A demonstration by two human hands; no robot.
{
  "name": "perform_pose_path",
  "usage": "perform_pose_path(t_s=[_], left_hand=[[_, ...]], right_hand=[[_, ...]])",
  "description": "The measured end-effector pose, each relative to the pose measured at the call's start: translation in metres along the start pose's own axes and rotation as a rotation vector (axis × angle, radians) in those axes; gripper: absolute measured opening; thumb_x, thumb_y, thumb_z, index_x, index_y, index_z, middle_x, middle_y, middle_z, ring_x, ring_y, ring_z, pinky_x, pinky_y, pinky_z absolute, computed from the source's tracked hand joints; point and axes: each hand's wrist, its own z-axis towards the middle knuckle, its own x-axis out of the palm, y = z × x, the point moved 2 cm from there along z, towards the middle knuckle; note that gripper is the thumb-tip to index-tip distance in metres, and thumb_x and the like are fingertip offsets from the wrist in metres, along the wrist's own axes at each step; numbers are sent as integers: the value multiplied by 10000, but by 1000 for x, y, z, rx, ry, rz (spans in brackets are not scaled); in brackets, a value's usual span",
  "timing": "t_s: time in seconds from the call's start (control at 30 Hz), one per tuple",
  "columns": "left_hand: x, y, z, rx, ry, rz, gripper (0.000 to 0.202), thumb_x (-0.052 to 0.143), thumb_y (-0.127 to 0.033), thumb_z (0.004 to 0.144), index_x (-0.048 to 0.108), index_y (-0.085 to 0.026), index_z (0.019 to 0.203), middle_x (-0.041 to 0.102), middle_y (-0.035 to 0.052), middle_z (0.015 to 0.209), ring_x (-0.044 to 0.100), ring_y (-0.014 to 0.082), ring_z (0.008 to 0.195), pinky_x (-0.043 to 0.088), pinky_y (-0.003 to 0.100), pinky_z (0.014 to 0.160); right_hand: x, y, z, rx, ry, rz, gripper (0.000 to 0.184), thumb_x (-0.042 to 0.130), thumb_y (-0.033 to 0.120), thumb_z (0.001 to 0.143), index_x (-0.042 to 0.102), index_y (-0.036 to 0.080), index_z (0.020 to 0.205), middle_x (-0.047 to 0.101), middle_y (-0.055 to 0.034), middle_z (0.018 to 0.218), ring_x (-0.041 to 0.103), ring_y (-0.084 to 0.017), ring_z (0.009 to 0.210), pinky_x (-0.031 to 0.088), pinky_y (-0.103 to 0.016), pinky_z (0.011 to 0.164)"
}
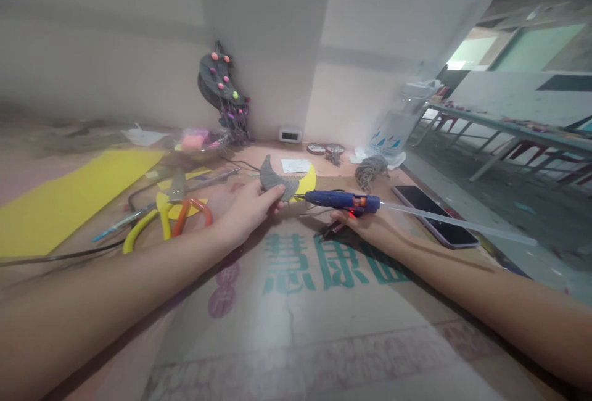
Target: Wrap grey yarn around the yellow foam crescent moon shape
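My left hand [250, 210] pinches a grey crescent-shaped felt piece [272, 177] and holds it just above the cardboard sheet [296, 302]. My right hand [365, 225] grips a blue hot glue gun [345, 201] with a red light; its nozzle points left at the lower tip of the grey piece. A clear glue stick [457, 223] juts out of the gun's back toward the right. A yellow crescent [308, 182] lies behind the grey piece.
Yellow and orange scissors [173, 213] and a yellow foam sheet [65, 200] lie at the left. A phone [432, 216] rests at the right by the table edge. A dark decorated ornament [222, 89] stands at the wall, with a plastic bottle [398, 120] and grey yarn [370, 171] further right.
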Motion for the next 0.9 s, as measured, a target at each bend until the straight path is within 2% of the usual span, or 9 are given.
perform_pose_path(t_s=[0.1, 0.3, 0.57, 0.77, 0.9], left_hand=[[1, 0, 0, -8, 15, -15, 248, 578, -410, 813, 541, -172, 751, 570, -19, 641, 499, 113, 556, 355, 229, 523], [0, 2, 1, -12, 14, -13, 265, 583, -410, 812, 538, -169, 711, 568, -17, 622, 500, 111, 547, 343, 231, 518], [0, -1, 0, -7, 24, -32, 239, 605, -403, 809, 538, -177, 776, 569, -31, 622, 501, 113, 556, 353, 232, 537], [-1, 0, 1, -3, 4, 5, 292, 613, -450, 800, 554, -174, 728, 565, -20, 609, 484, 124, 557, 337, 244, 533], [0, 2, 2, -10, 18, -29, 277, 607, -439, 801, 544, -177, 741, 539, -37, 578, 472, 119, 533, 340, 242, 530]], right_hand=[[-3, 3, 0, 34, 47, -9, 333, 617, 531, 746, 666, 228, 618, 693, -27, 594, 641, -220, 553, 528, -328, 560], [-3, 2, 4, 70, 10, -15, 332, 626, 548, 715, 641, 227, 634, 682, -35, 630, 647, -242, 619, 532, -353, 603], [-8, 3, 5, 102, -107, -81, 367, 618, 524, 738, 544, 237, 522, 578, -27, 521, 634, -261, 707, 519, -364, 695], [-15, 2, 5, 98, -164, -83, 424, 542, 595, 770, 581, 205, 608, 603, -24, 604, 579, -201, 612, 474, -317, 618], [-19, -8, 12, 25, -162, 69, 507, 442, 611, 856, 569, 187, 608, 558, -3, 594, 524, -142, 576, 427, -257, 575]])
